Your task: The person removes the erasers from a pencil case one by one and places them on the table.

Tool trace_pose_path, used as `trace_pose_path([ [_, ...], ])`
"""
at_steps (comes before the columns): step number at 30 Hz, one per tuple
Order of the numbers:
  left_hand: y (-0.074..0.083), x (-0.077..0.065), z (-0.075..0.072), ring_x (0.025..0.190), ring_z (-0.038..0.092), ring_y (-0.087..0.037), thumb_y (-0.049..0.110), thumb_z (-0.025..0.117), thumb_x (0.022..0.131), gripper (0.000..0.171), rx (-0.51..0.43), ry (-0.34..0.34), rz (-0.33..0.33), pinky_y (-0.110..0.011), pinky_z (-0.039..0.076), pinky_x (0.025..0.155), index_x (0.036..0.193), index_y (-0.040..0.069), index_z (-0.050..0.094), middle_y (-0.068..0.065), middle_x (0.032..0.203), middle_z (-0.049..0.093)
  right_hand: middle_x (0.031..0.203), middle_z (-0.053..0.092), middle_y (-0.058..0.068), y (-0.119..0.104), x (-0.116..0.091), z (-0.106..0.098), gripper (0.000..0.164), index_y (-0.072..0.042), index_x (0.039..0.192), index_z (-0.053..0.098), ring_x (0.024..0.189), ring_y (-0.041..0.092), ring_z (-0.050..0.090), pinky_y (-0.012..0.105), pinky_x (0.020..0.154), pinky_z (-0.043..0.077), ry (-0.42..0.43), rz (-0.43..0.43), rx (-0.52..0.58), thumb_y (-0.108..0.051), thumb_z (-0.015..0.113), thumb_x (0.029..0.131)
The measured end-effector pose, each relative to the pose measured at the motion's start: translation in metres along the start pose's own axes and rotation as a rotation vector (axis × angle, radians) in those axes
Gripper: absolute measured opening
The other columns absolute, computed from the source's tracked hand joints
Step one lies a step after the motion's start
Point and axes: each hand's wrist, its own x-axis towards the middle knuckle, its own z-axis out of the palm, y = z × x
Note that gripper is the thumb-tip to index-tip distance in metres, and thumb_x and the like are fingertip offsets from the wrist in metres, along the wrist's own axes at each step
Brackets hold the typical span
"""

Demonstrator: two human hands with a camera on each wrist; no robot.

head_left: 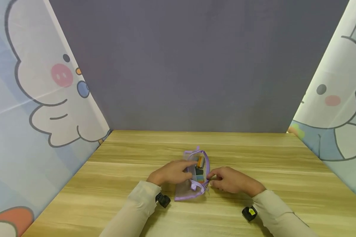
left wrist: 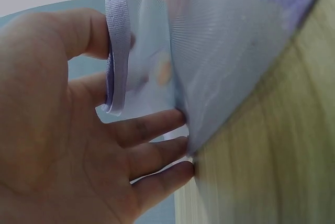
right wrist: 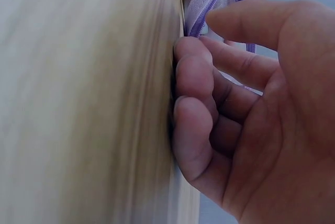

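Observation:
A see-through mesh zip pouch (head_left: 182, 191) with purple trim lies on the table, its mouth spread wide. Inside show an orange-and-grey block-like piece (head_left: 201, 162), a dark piece (head_left: 199, 171) and a blue-green striped piece (head_left: 200, 177). My left hand (head_left: 173, 171) is at the pouch's left side. Its thumb and index finger pass behind the purple edge strip (left wrist: 118, 46), while the other three fingers extend against the mesh (left wrist: 225, 51). With thumb and index finger, my right hand (head_left: 229, 179) pinches the purple zipper edge (right wrist: 201, 9); its remaining fingers curl against the tabletop.
The wood-grain table (head_left: 106, 177) runs back to a plain grey panel (head_left: 195, 65). Cartoon-printed cloths hang on the left (head_left: 41, 125) and right (head_left: 338, 108). Each wrist wears a small black device, one on the left (head_left: 163, 199) and one on the right (head_left: 249, 214).

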Motion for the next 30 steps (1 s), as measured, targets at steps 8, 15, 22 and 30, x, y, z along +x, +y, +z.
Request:
trace_pose_path([
  [8, -0.002, -0.0012, -0.003, 0.101, 0.055, -0.011, 0.028, 0.056, 0.093, 0.057, -0.038, -0.019, -0.012, -0.031, 0.045, 0.09, 0.149, 0.019, 0.051, 0.007, 0.13, 0.059, 0.07, 0.062, -0.002, 0.0018, -0.0024, 0.001, 0.027, -0.008, 0.123, 0.069, 0.055, 0.007, 0.049, 0.023, 0.045, 0.038, -0.006, 0.013, 0.043, -0.021, 0.061, 0.1],
  [15, -0.0027, -0.0029, -0.0036, 0.102, 0.054, -0.011, 0.029, 0.056, 0.093, 0.055, -0.056, -0.028, -0.001, -0.032, 0.045, 0.092, 0.147, 0.019, 0.053, 0.006, 0.128, 0.059, 0.068, 0.062, -0.003, 0.0, -0.0019, 0.0012, 0.027, -0.009, 0.122, 0.069, 0.056, 0.007, 0.049, 0.022, 0.046, 0.038, 0.006, 0.034, 0.038, -0.02, 0.062, 0.099],
  [22, -0.0039, -0.0022, -0.0032, 0.112, 0.056, -0.007, 0.05, 0.055, 0.098, 0.045, -0.041, -0.037, 0.029, -0.034, 0.046, 0.096, 0.134, 0.026, 0.063, 0.011, 0.127, 0.061, 0.067, 0.062, -0.003, -0.0023, -0.0018, -0.0001, 0.027, -0.009, 0.121, 0.07, 0.056, 0.007, 0.05, 0.023, 0.046, 0.039, 0.005, 0.034, 0.015, -0.017, 0.061, 0.098],
  [30, -0.0027, -0.001, -0.0042, 0.12, 0.054, -0.011, 0.06, 0.061, 0.093, 0.053, -0.059, -0.054, 0.001, -0.038, 0.044, 0.1, 0.135, 0.028, 0.062, 0.01, 0.133, 0.058, 0.067, 0.062, -0.005, -0.0022, -0.0027, -0.0027, 0.028, -0.008, 0.122, 0.07, 0.055, 0.007, 0.049, 0.023, 0.046, 0.039, 0.002, 0.02, 0.005, -0.016, 0.06, 0.098],
])
